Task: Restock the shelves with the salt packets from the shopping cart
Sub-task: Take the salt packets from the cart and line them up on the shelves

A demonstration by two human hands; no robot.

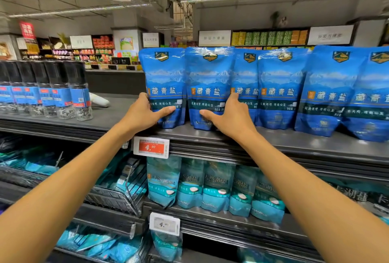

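Several blue salt packets stand upright in a row on the top shelf [273, 142]. My left hand [143, 113] grips the leftmost packet [164, 77] at its lower left edge, thumb across the front. My right hand [229, 115] grips the second packet [208, 77] at its lower right, thumb on the front and fingers reaching between it and the third packet [246, 77]. Both packets rest on the shelf. The shopping cart is out of view.
Black-capped grinder bottles [61, 94] line the top shelf at left, with a white object [99, 100] lying behind them. A red price tag [151, 147] hangs on the shelf edge. Teal salt packets [210, 187] fill the shelf below. Wire baskets [117, 195] sit lower left.
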